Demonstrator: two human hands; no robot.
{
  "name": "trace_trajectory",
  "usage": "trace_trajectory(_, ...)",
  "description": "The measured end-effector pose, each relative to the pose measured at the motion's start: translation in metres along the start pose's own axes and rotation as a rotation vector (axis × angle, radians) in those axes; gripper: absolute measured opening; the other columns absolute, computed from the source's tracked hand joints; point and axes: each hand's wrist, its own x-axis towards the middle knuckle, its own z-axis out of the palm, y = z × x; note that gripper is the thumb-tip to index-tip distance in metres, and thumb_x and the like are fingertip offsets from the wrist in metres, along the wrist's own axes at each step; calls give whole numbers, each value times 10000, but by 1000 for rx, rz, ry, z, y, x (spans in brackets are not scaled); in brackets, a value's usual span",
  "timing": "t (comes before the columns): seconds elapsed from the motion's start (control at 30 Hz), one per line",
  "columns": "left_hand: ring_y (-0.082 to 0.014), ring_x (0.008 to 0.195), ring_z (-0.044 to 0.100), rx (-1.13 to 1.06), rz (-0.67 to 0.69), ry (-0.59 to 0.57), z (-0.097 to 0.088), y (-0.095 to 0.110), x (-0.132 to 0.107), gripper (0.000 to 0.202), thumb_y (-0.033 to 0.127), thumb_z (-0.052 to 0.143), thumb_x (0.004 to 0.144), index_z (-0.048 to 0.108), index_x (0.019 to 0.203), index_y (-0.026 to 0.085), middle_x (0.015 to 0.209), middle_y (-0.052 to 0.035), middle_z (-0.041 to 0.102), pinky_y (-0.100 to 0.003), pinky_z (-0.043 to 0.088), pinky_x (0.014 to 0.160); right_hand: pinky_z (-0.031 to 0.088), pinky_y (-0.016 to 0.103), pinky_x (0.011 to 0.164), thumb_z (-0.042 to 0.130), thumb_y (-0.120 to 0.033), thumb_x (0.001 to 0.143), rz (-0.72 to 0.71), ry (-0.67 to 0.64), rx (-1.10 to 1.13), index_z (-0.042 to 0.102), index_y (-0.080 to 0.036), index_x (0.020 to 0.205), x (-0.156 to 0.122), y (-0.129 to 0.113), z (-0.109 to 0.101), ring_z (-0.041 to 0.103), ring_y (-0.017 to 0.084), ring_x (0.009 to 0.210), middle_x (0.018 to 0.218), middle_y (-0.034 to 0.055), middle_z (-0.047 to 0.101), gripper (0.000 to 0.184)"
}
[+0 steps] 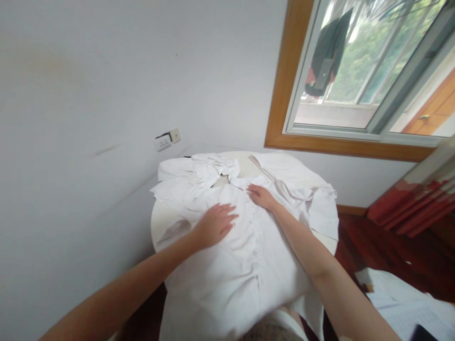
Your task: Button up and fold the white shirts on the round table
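Both palms flat on the white shirt (245,265), smoothing it over the small round table (158,227).

We'd keep the pressure light and stroke outward from the button placket, so creases run off the shirt rather than bunch (the cloth already hangs over the near rim). Our left hand (215,223) lies open, fingers spread, left of the placket, gripping nothing; our right hand (261,196) rests flat farther up by the collar, also holding nothing. Beyond the shirt, more white cloth (199,173) lies crumpled.
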Motion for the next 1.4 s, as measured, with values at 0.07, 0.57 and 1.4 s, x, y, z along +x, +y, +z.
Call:
trace_trajectory(0.07, -244, 1291, 449, 68, -126, 78, 5, -33, 23, 393, 274, 396, 924, 575, 1259, 172, 1344, -115, 553, -456, 308, 1106, 342, 336, 1068, 426, -197, 894, -31, 57, -51, 655, -144, 1157, 5, -12, -3, 511, 185, 1227, 1242, 103, 632, 352)
trace_trajectory(0.57, -277, 1322, 419, 195, -239, 158, 69, -106, -2, 548, 470, 381, 920, 519, 1325, 127, 1393, -174, 490, -437, 344, 1092, 158, 509, 1134, 276, -490, 971, 22, -187, -289, 392, -294, 1431, 7, -52, 30, 201, 240, 1427, 1538, 20, 282, 513)
trace_trajectory(1.4, -288, 1362, 356, 76, -360, 200, 103, -88, 122, 453, 409, 383, 935, 535, 1319, 221, 1427, -115, 469, -469, 328, 1089, 215, 493, 1121, 396, -400, 949, 274, -46, -274, 480, -259, 1369, -13, 11, -2, 289, 241, 1395, 1490, 69, 383, 451)
